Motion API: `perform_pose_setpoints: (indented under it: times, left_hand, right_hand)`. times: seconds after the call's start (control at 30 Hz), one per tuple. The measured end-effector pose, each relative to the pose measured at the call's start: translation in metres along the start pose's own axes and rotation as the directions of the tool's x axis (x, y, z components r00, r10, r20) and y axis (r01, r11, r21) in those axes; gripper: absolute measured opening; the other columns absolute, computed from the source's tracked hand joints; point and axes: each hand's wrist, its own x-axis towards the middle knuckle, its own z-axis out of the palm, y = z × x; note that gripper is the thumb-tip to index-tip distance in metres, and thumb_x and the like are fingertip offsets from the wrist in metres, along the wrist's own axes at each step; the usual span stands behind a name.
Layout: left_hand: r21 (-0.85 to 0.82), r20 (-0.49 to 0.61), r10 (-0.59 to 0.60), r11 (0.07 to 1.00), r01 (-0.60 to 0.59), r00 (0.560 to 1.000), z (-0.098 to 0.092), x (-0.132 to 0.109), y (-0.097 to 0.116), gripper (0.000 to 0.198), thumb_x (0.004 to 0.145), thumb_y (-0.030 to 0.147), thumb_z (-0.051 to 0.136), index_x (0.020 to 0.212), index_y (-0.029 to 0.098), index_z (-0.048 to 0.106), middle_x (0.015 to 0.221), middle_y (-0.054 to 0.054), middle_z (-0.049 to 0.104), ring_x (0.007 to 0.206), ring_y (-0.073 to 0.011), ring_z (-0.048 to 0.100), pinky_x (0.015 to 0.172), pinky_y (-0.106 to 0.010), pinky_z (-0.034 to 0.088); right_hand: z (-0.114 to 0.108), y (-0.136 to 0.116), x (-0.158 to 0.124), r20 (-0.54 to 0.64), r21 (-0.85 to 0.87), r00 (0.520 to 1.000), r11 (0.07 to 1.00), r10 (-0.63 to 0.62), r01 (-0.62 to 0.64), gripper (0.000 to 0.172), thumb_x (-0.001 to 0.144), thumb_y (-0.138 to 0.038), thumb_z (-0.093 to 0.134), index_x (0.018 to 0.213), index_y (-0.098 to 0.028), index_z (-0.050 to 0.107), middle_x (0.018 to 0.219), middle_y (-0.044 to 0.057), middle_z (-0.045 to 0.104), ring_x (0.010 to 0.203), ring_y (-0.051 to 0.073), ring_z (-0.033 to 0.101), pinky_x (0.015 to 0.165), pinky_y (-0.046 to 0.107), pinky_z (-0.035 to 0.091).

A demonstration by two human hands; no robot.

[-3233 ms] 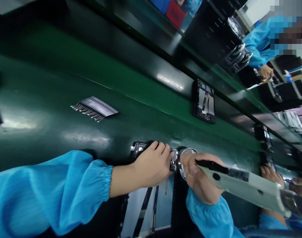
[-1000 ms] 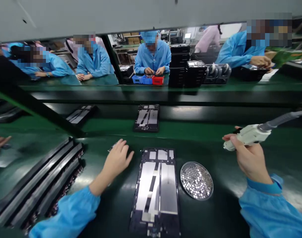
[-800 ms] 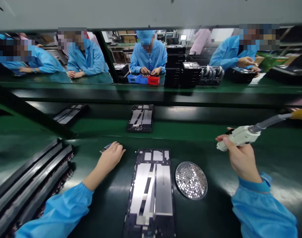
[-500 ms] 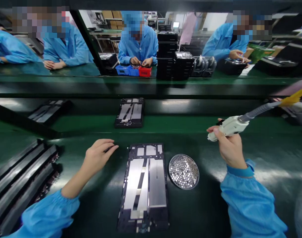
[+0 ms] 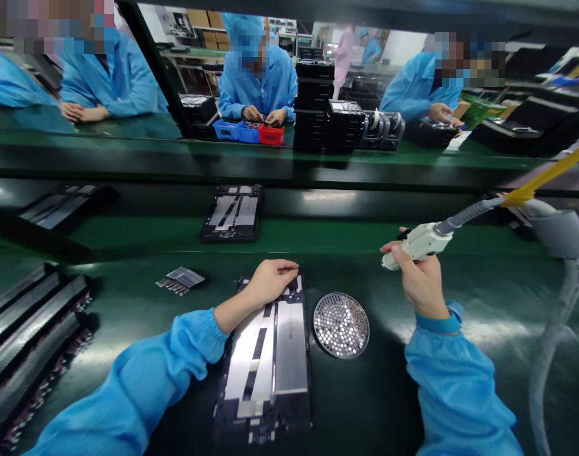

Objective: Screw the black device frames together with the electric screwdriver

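A black device frame with silver plates (image 5: 270, 361) lies flat in front of me on the green bench. My left hand (image 5: 270, 280) rests over its top edge with the fingers curled and pinched; what they hold is too small to make out. My right hand (image 5: 420, 282) is raised to the right and grips a white electric screwdriver (image 5: 420, 241) with a grey hose. A round perforated screw dish (image 5: 341, 324) sits between the frame and my right hand. A small strip of flex parts (image 5: 181, 279) lies left of the frame.
Black trays (image 5: 28, 329) are stacked at the left. Another device frame (image 5: 231, 213) rides the green conveyor beyond, with a third (image 5: 56, 206) further left. Several co-workers in blue coats sit across the line behind stacked black trays (image 5: 318, 104) and small bins (image 5: 249, 132).
My left hand left the flex parts and moved right onto the frame's top edge. The right hand still holds the screwdriver up. Earlier the view swung up from the frame.
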Motion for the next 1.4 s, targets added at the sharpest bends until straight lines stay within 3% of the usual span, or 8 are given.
perform_pose_setpoints:
  times: [0.27, 0.53, 0.67, 0.8, 0.93, 1.13, 1.27, 1.4]
  left_hand:
    - [0.214, -0.021, 0.305, 0.932, -0.293, 0.952, 0.006, 0.002, -0.011, 0.011, 0.090, 0.020, 0.065, 0.088, 0.019, 0.076, 0.099, -0.007, 0.078, 0.091, -0.0193, 0.074, 0.083, -0.032, 0.061]
    - [0.401, 0.177, 0.516, 0.740, -0.540, 0.838, 0.017, -0.007, -0.018, 0.029, 0.102, 0.031, 0.051, 0.099, 0.016, 0.076, 0.112, -0.012, 0.077, 0.112, -0.0243, 0.070, 0.101, -0.046, 0.057]
    - [0.492, 0.306, 0.498, 0.647, -0.583, 0.811, 0.012, -0.027, -0.009, 0.046, 0.104, 0.039, 0.044, 0.126, 0.005, 0.067, 0.136, -0.022, 0.064, 0.136, -0.0338, 0.055, 0.118, -0.058, 0.039]
    - [0.633, 0.422, 0.365, 0.537, -0.558, 0.830, 0.007, -0.041, -0.001, 0.059, 0.105, 0.042, 0.036, 0.142, -0.001, 0.053, 0.151, -0.025, 0.049, 0.144, -0.0386, 0.044, 0.121, -0.059, 0.032]
    - [0.638, 0.463, 0.242, 0.577, -0.510, 0.853, 0.001, -0.037, 0.002, 0.059, 0.106, 0.044, 0.035, 0.149, 0.006, 0.048, 0.156, -0.019, 0.044, 0.148, -0.0380, 0.038, 0.122, -0.061, 0.025]
    - [0.625, 0.514, 0.181, 0.591, -0.510, 0.839, -0.021, -0.025, 0.002, 0.066, 0.099, 0.055, 0.051, 0.154, 0.022, 0.042, 0.162, -0.016, 0.037, 0.143, -0.0390, 0.046, 0.112, -0.054, 0.041]
    - [0.665, 0.394, 0.240, 0.592, -0.456, 0.887, -0.020, -0.039, 0.001, 0.060, 0.096, 0.050, 0.060, 0.147, 0.017, 0.053, 0.143, -0.025, 0.057, 0.126, -0.0402, 0.061, 0.103, -0.053, 0.048]
    - [0.659, 0.383, 0.337, 0.553, -0.510, 0.860, -0.005, -0.069, 0.002, 0.057, 0.091, 0.046, 0.071, 0.136, 0.013, 0.062, 0.122, -0.023, 0.068, 0.109, -0.0382, 0.069, 0.090, -0.050, 0.056]
  right_hand:
    - [0.003, -0.006, 0.000, 0.007, 0.023, 1.000, 0.999, 0.023, -0.023, 0.026, 0.085, -0.047, 0.073, 0.085, -0.021, 0.071, 0.089, 0.006, 0.072, 0.080, 0.021, 0.065, 0.070, 0.038, 0.053]
    - [0.002, -0.005, -0.001, 0.011, -0.011, 1.000, 1.000, -0.003, 0.003, 0.024, 0.086, -0.045, 0.071, 0.084, -0.021, 0.073, 0.096, 0.008, 0.072, 0.085, 0.021, 0.065, 0.076, 0.040, 0.053]
    - [-0.001, -0.002, 0.000, 0.017, -0.007, 1.000, 1.000, 0.005, -0.005, 0.024, 0.087, -0.046, 0.072, 0.086, -0.022, 0.074, 0.103, 0.008, 0.071, 0.096, 0.025, 0.064, 0.082, 0.043, 0.053]
    - [-0.005, 0.005, -0.001, 0.012, 0.009, 1.000, 1.000, -0.004, 0.003, 0.025, 0.087, -0.046, 0.072, 0.088, -0.021, 0.074, 0.111, 0.009, 0.069, 0.109, 0.028, 0.063, 0.085, 0.043, 0.053]
    - [-0.007, 0.004, -0.001, 0.017, 0.066, 0.999, 0.997, 0.038, -0.039, 0.026, 0.086, -0.046, 0.072, 0.093, -0.021, 0.071, 0.111, 0.010, 0.069, 0.101, 0.025, 0.066, 0.077, 0.040, 0.055]
    - [-0.001, -0.021, -0.004, 0.003, 0.174, 0.999, 0.983, 0.054, -0.053, 0.027, 0.081, -0.040, 0.072, 0.100, -0.023, 0.064, 0.085, 0.004, 0.069, 0.083, 0.022, 0.067, 0.070, 0.037, 0.054]
    - [0.013, -0.045, -0.020, -0.033, 0.298, 0.999, 0.954, -0.004, 0.014, 0.026, 0.077, -0.033, 0.067, 0.100, -0.024, 0.061, 0.066, -0.004, 0.061, 0.061, 0.017, 0.060, 0.065, 0.037, 0.052]
    - [0.035, -0.059, -0.047, 0.011, 0.345, 0.999, 0.938, 0.031, -0.032, 0.024, 0.075, -0.023, 0.071, 0.096, -0.025, 0.059, 0.055, -0.008, 0.056, 0.051, 0.014, 0.054, 0.064, 0.037, 0.051]
